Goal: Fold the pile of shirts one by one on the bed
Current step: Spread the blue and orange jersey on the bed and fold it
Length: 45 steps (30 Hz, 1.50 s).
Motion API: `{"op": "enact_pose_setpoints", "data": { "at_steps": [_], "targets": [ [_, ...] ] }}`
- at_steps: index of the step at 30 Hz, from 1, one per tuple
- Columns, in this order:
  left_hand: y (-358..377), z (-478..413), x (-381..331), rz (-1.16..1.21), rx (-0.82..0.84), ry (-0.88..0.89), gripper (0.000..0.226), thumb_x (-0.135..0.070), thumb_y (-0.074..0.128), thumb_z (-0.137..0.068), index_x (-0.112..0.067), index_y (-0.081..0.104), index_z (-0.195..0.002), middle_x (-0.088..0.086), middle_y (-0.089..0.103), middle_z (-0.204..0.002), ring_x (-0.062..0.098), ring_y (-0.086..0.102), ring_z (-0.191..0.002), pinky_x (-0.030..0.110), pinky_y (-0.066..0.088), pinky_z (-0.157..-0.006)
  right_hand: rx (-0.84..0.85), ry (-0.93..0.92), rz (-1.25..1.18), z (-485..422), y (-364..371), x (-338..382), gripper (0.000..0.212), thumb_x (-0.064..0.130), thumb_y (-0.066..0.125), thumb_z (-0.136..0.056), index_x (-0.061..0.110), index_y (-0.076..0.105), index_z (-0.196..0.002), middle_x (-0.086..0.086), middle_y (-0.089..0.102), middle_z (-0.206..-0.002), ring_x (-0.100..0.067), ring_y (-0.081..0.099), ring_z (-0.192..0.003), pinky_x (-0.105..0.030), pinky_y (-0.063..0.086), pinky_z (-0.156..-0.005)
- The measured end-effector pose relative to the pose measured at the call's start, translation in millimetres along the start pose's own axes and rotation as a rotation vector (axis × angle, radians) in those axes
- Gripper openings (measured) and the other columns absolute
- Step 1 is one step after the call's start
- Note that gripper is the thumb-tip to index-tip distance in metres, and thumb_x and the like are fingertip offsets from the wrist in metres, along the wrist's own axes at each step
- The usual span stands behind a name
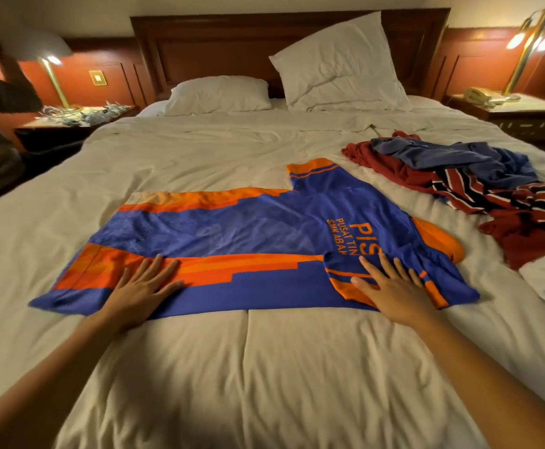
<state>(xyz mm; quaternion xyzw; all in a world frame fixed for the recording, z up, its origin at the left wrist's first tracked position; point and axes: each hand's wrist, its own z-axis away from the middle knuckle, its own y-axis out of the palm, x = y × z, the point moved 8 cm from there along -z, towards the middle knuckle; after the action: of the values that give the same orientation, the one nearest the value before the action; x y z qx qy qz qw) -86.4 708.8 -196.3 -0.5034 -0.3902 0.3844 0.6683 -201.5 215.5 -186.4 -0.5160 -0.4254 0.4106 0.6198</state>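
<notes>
Head view looked down on a wide bed (pixel 264 367) under a pale, creased cover. A blue and orange jersey (pixel 248 231) lay sideways across the middle of it, hem to the left and shoulders to the right, with orange lettering near the shoulders. Its near sleeve was turned in over the body. The left hand (pixel 144 286) lay flat on the near edge towards the hem, fingers straight and spread, holding nothing. The right hand (pixel 391 286) pressed flat on the turned-in sleeve, fingers also spread wide. On the right side of the bed, near the jersey's shoulders, sat a loose pile of shirts (pixel 478 183): a dark red one, a blue one on top, and a red, black and white striped one nearest. Two white pillows (pixel 339 66) rested against the wooden headboard (pixel 219 43).
</notes>
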Motion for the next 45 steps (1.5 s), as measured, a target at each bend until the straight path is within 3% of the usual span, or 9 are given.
{"op": "enact_pose_setpoints", "data": {
  "at_steps": [2,4,7,12,22,30,35,39,45],
  "targets": [
    [3.9,9.3,25.3,-0.023,-0.081,0.035,0.061,-0.063,0.014,-0.096,-0.046,0.010,-0.154,-0.006,0.003,-0.167,0.025,-0.008,-0.151,0.059,-0.001,-0.117,-0.049,0.027,-0.019,0.6,-1.9,-4.6,0.096,0.091,-0.001,-0.070,0.047,0.012,-0.155,0.005,0.010,-0.167,-0.022,0.013,-0.153,-0.044,0.008,-0.121],
    [6.0,15.7,45.4,-0.021,-0.130,-0.023,0.052,-0.063,0.011,-0.100,-0.052,0.019,-0.151,-0.007,0.019,-0.165,0.025,0.002,-0.151,0.058,-0.002,-0.117,-0.107,0.045,-0.031,1.3,-5.8,-8.6,0.074,0.077,0.019,-0.088,0.045,0.022,-0.154,0.003,0.021,-0.164,-0.023,0.022,-0.150,-0.047,0.016,-0.120],
    [3.1,18.7,74.6,0.067,-0.080,-0.328,0.067,-0.076,0.006,-0.090,-0.054,0.003,-0.153,-0.004,-0.003,-0.168,0.029,-0.009,-0.153,0.058,-0.005,-0.118,-0.219,0.104,-0.030,6.8,-18.5,-13.8,0.053,0.057,0.042,-0.097,0.037,0.044,-0.147,-0.002,0.038,-0.155,-0.030,0.033,-0.141,-0.051,0.027,-0.113],
    [-18.1,34.3,93.5,0.169,-0.110,-0.634,0.068,-0.084,0.025,-0.086,-0.059,0.019,-0.148,0.005,0.007,-0.165,0.040,0.022,-0.143,0.056,0.018,-0.113,-0.181,0.445,-0.068,18.4,-29.8,-47.3,0.072,0.080,0.045,-0.084,0.049,0.033,-0.148,-0.015,0.011,-0.162,-0.056,0.023,-0.137,-0.069,0.015,-0.110],
    [-62.5,42.0,87.9,0.090,-0.140,-0.472,0.045,-0.057,0.029,-0.102,-0.039,0.052,-0.135,0.012,0.044,-0.124,0.037,0.060,-0.107,0.043,0.046,-0.092,-0.132,0.365,-0.080,10.4,-47.5,-61.4,0.075,0.058,0.059,-0.091,0.033,0.029,-0.155,-0.025,0.015,-0.151,-0.043,0.054,-0.114,-0.042,0.047,-0.094],
    [-92.1,50.5,87.9,-0.337,-0.055,-0.524,0.041,-0.029,0.032,-0.106,-0.023,0.046,-0.144,0.002,0.044,-0.134,0.019,0.059,-0.118,0.028,0.047,-0.092,0.127,0.307,0.262,16.0,-80.2,-86.8,0.079,0.071,0.047,-0.083,0.034,0.036,-0.151,-0.011,0.040,-0.149,-0.032,0.046,-0.131,-0.040,0.044,-0.106],
    [-58.9,65.4,75.6,-0.282,0.094,-0.661,0.052,-0.031,0.031,-0.101,-0.024,0.032,-0.152,0.009,0.028,-0.156,0.044,0.022,-0.145,0.053,0.018,-0.120,0.266,0.400,0.383,46.2,-78.7,-71.3,0.077,0.063,0.056,-0.088,0.031,0.030,-0.153,-0.017,0.012,-0.159,-0.044,0.033,-0.139,-0.057,0.033,-0.112],
    [-47.0,51.1,12.1,-0.130,-0.058,-0.302,0.053,-0.044,0.029,-0.103,-0.034,0.024,-0.155,0.011,0.013,-0.164,0.046,0.011,-0.149,0.063,0.013,-0.118,-0.028,0.134,0.163,49.9,-69.9,-6.1,0.058,0.061,0.034,-0.099,0.034,0.034,-0.151,-0.013,0.019,-0.161,-0.041,0.021,-0.145,-0.058,0.020,-0.116],
    [-4.5,38.0,-37.9,0.112,0.049,-0.100,0.083,-0.084,-0.004,-0.078,-0.052,0.006,-0.154,-0.003,-0.003,-0.168,0.034,-0.004,-0.153,0.063,0.009,-0.116,0.264,-0.057,-0.062,51.9,1.9,55.8,0.069,0.069,0.020,-0.097,0.040,0.002,-0.158,-0.002,-0.003,-0.167,-0.029,-0.005,-0.153,-0.055,0.000,-0.119]
  ]
}}
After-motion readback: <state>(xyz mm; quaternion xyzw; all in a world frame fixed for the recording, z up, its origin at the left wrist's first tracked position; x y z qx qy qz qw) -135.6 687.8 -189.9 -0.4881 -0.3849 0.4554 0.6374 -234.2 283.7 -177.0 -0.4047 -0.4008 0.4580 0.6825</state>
